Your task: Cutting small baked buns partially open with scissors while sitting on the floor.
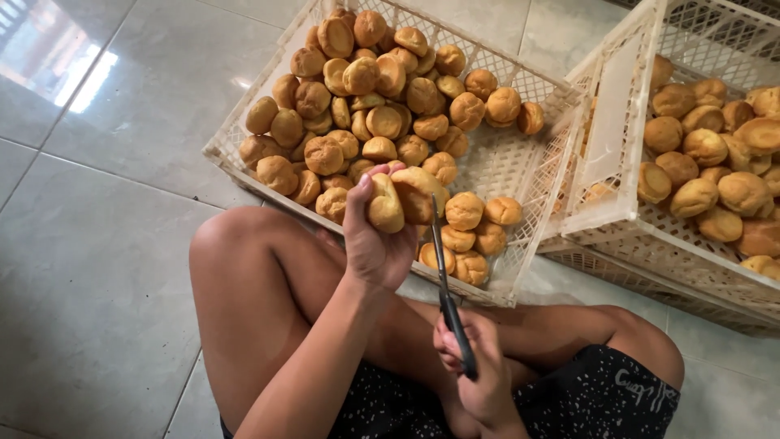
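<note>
My left hand (372, 244) is raised over my lap and grips two golden-brown puff pastries (398, 199), one beside the other. My right hand (479, 374) sits lower, near my crossed legs, and holds a pair of black-handled scissors (445, 284). The blades point up and their tip touches the underside of the held pastries. Just beyond, a white lattice plastic crate (520, 167) lies on the floor with a heap of several round puffs (366, 106) piled at its left and far side.
A second white lattice crate (617, 195) with more puffs (707, 162) stands to the right, stacked on another crate. I sit cross-legged on a glossy grey tiled floor (97, 244), my bare knees (227, 244) flanking the hands.
</note>
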